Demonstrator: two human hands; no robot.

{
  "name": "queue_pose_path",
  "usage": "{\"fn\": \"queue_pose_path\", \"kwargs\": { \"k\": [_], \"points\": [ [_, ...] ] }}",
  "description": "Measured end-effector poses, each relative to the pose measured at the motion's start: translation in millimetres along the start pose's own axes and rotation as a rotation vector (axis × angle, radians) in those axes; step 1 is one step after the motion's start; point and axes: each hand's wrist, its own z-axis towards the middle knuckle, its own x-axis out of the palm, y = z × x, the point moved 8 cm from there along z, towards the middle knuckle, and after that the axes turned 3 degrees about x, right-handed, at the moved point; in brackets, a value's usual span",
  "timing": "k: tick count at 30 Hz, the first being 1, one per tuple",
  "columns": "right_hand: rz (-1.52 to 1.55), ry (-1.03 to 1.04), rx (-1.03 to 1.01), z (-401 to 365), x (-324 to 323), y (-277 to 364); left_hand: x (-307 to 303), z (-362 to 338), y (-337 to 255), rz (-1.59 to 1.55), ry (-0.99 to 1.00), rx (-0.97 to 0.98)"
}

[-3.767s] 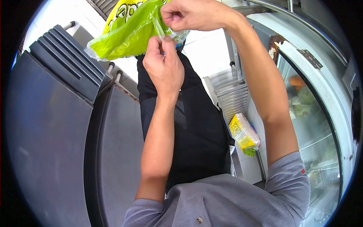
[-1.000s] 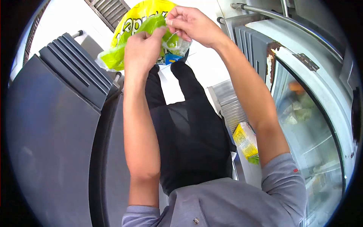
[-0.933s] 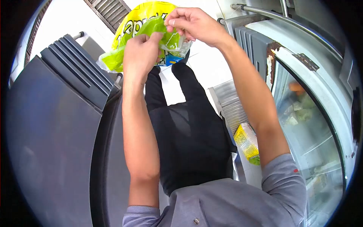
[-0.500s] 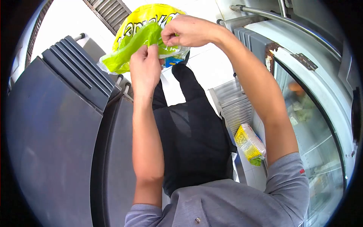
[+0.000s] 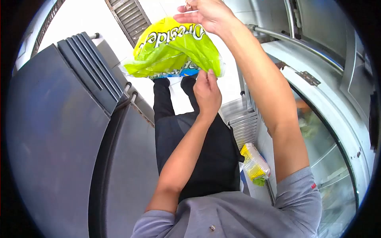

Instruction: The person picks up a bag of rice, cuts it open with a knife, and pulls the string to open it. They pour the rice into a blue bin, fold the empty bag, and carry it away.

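Hands were raised in front of the body, with a green and yellow plastic bag [image 5: 174,51] held in the air between them, above the floor and far from the chest. The left hand [image 5: 207,94] was below the bag; its grip was clamped on the bag's lower right edge, thumb and fingertips [image 5: 208,75] pressed together on the film. The right hand [image 5: 206,16] was above the bag at the far edge of the view, partly cut off by the frame. Its grip was apart, fingers extended to the left just over the bag's top; contact with the bag could not be determined. The bag hung crumpled, with white printed lettering on the yellow upper face and a small blue patch on its underside. To the left stood a dark grey lid [image 5: 51,139] with a ribbed panel [image 5: 91,71] at its far end. To the right was a curved glass-fronted cabinet [image 5: 329,131], its contents blurred. A second yellow packet [image 5: 255,164] lay low on the right, between the black trousers [image 5: 198,158] and the cabinet, well apart from both hands. A slatted floor grate [image 5: 129,18] was set into the pale floor, far left of the bag. A grey shirt [image 5: 238,214] filled the near edge.
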Motion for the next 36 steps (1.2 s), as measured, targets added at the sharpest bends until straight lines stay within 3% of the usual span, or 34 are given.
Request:
{"fn": "queue_pose_path", "kwargs": {
  "k": [1,3,5,7,8,9,11,13,15,16,18,22,24,26,28,29,31,32,33,35,36],
  "points": [
    [-0.013,0.007,-0.012,15.9,1.8,8.9,1.8,0.7,-3.0,0.012,0.022,0.019],
    [0.637,-0.310,0.040,39.0,-11.9,20.8,-4.1,2.1,-2.2,0.097,0.051,0.061],
    [0.574,-0.285,0.008,43.1,-7.5,53.8,-12.5,4.1,-4.6,0.182,0.081,0.101],
    [-0.086,-0.186,-0.263,32.7,13.0,95.3,-27.4,7.7,-12.2,0.306,0.145,0.189],
    [-0.384,-0.064,-0.281,35.0,30.9,85.1,-42.7,13.8,-22.9,0.212,0.093,0.234],
    [-0.683,0.058,-0.293,36.7,46.5,63.3,-63.8,19.4,-60.8,0.363,-0.002,0.536],
    [-1.005,0.265,-0.232,19.6,61.2,30.7,-94.8,41.3,-93.2,0.625,-0.123,0.717],
    [-1.023,0.340,-0.258,15.6,53.4,-17.8,-111.8,69.8,-115.3,0.690,-0.205,0.761],
    [-1.028,0.413,-0.279,6.8,52.0,-45.5,-106.4,95.5,-109.3,1.008,-0.058,0.792],
    [-0.963,0.478,-0.162,1.9,51.7,-60.1,-115.7,98.4,-100.6,1.004,-0.053,0.787],
    [-0.896,0.608,0.040,-10.4,54.9,-78.1,-107.1,100.2,-54.7,1.172,0.346,0.671],
    [-0.923,0.628,-0.050,-20.9,62.6,-79.5,-142.5,59.9,-27.5,1.107,0.266,0.679],
    [-1.010,0.597,0.058,-15.5,60.5,-77.4,-165.5,60.2,-11.1,1.088,0.133,0.657],
    [-1.047,0.582,0.125,-16.5,55.5,-85.4,-172.0,62.0,-3.1,1.070,0.125,0.674],
    [-0.922,0.457,-0.114,-14.4,53.9,-61.9,-173.5,63.4,1.9,1.045,0.108,0.689],
    [-0.921,0.464,-0.110,-17.2,53.7,-60.7,-174.4,62.2,3.0,1.039,0.102,0.695],
    [-0.642,0.415,0.047,-17.9,46.7,-53.9,-176.0,63.1,4.1,1.037,0.088,0.700],
    [-0.533,0.404,0.258,-21.4,45.6,-55.6,-176.3,61.9,4.1,1.020,0.079,0.706],
    [-0.531,0.410,0.255,-21.2,51.5,-56.8,-177.0,60.9,4.1,1.003,0.071,0.713],
    [0.157,0.292,0.248,-18.5,64.2,-40.8,-177.1,60.4,2.2,1.008,0.061,0.706],
    [0.354,0.201,0.292,-19.6,68.2,-41.0,-177.5,60.8,2.6,0.998,0.057,0.698]
  ]
}}
